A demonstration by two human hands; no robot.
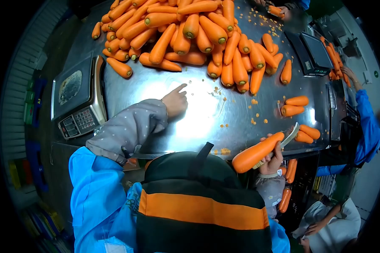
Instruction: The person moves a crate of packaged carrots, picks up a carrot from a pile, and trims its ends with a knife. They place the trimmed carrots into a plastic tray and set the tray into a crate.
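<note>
My right hand (272, 162) is closed around a large carrot (256, 152) near the table's front edge. The same hand grips a knife with a curved, pale blade (291, 135); part of its yellowish handle shows beneath the carrot. Over the bare steel in the middle, my left hand (176, 101) reaches forward with the index finger stretched out and nothing in it. Just beyond that hand lies a big heap of carrots (181, 42). Two carrots (292, 110) lie together to the right, and another pair (307, 133) is by the blade.
A scale (78, 97) stands on the left of the steel table (152, 141), another scale (310, 52) at the back right. Orange scraps (254, 102) dot the surface. Co-workers' hands (349, 75) hold carrots at right and far back. Below my right sleeve, a dark crate (302, 185) stands near several carrots.
</note>
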